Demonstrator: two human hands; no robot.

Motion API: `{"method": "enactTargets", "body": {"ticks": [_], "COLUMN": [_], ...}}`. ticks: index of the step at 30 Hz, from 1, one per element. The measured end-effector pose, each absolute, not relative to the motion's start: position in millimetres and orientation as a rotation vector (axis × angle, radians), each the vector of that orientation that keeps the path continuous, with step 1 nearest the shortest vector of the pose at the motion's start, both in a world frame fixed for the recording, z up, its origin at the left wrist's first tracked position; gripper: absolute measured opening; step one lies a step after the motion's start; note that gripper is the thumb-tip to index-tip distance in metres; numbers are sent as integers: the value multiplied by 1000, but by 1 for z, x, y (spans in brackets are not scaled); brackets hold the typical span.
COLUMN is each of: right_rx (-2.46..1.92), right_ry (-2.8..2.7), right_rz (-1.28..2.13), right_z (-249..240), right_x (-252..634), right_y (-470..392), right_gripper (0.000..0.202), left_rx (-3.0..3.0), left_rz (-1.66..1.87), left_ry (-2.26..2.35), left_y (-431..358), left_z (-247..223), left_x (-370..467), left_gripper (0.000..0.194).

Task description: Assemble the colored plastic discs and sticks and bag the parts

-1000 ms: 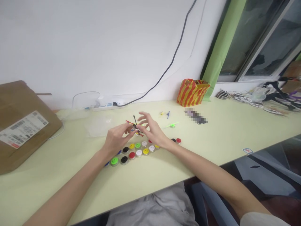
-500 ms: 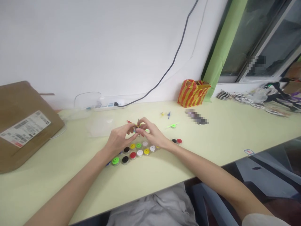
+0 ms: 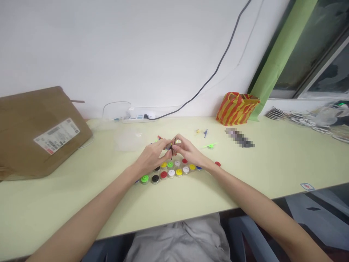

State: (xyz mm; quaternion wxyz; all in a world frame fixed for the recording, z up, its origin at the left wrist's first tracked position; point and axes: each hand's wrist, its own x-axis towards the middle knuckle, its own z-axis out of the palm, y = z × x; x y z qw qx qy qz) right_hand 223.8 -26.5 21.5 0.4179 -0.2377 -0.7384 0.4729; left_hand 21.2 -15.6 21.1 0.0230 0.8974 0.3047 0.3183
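Observation:
My left hand and my right hand meet above the table, fingertips pinched together. Between them is a small part with a thin black blade-like piece standing nearly upright; the fingers cover most of it. Just below the hands stand rows of small clear round pots with coloured tops, among them a green top, a black top and a yellow top. A red piece shows behind my left fingers. To the right lies a green piece with a long thin blade.
A cardboard box stands at the left. Clear plastic lies before a power strip. Small yellow and blue pieces lie behind the hands. A striped bag stands against the wall, with a blurred-out item in front.
The camera view has shifted, so the scene sits further right. Both hands stay together on the small black-bladed part, whose blade now leans slightly.

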Motion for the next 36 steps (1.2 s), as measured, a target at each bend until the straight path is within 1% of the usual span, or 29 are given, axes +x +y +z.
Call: {"method": "enactTargets", "body": {"ticks": [6,12,15,21,24,28,31,36], "right_rx": [-572,-491,-535,-671,-819,-1135,-1330,-1445], "right_ry": [-1899,-1921,-1947,-2023,-2068,-2113,-2205,-2352], "right_rz": [1271,1390,1399,1325,1190,869,652,396], "right_z": [23,20,24,34,40,44,45,45], "right_x": [226,232,234,245,262,287,298,299], "right_y": [-23,-16,-18,-20,-12,2,8,9], "right_gripper": [27,26,25,20,15,10,15,24], "left_rx": [2793,2805,2779,2812,2827,2842,2882,2909], "left_rz": [1006,1058,1064,1085,1114,1170,1129,1094], "left_ry": [914,852,832,771,820,904,907,918], "left_y": [-16,-16,-18,-14,-8,0,0,-3], "left_z": [19,16,16,15,16,15,13,13], "left_x": [24,26,28,21,11,4,6,11], "left_gripper": [14,13,11,19,18,16,16,13]}}
